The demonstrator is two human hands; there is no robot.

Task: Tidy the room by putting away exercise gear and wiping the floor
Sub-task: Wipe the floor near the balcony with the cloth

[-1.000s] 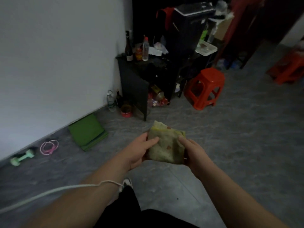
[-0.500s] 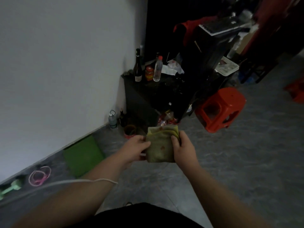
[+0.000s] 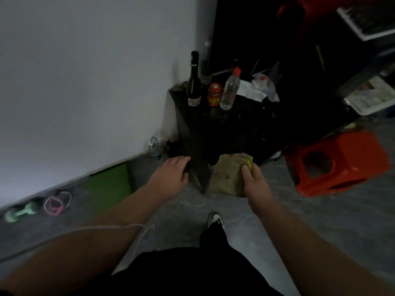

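- I see the folded cloth [image 3: 228, 178], a stained yellow-green rag, gripped in the right hand [image 3: 255, 183]; the thumb lies over its near right edge and the fingers curl under it, so the hand is closed on the cloth.
- The cloth is held in the air above the floor [image 3: 256, 227], just right of the black cabinet's near corner.
- The left hand [image 3: 171, 178] holds nothing; its fingers are loosely spread and reach toward the side panel of the black cabinet [image 3: 192, 146]. I cannot tell whether the fingertips touch the panel.
- The two hands are near each other, with the cabinet's corner edge between them.
- Beyond the hands, on the cabinet's top, stand a dark wine bottle [image 3: 194, 82], a small orange jar [image 3: 214, 95] and a clear water bottle with a red cap [image 3: 230, 89], close together in a row.
- Left of the left hand, along the white wall [image 3: 85, 71], lies a green mat [image 3: 109, 184] flat on the floor; further left are a pink skipping rope [image 3: 56, 202] coiled up and a pale green dumbbell [image 3: 20, 213].
- Beyond the left hand, at the wall's foot, stands a small plastic bottle [image 3: 154, 148].
- Right of the right hand sits a red plastic stool [image 3: 339, 163], well apart from the cloth.
- Below the hands I see a shoe [image 3: 215, 218] on the floor and a thin white cable [image 3: 96, 228] crossing the left forearm.
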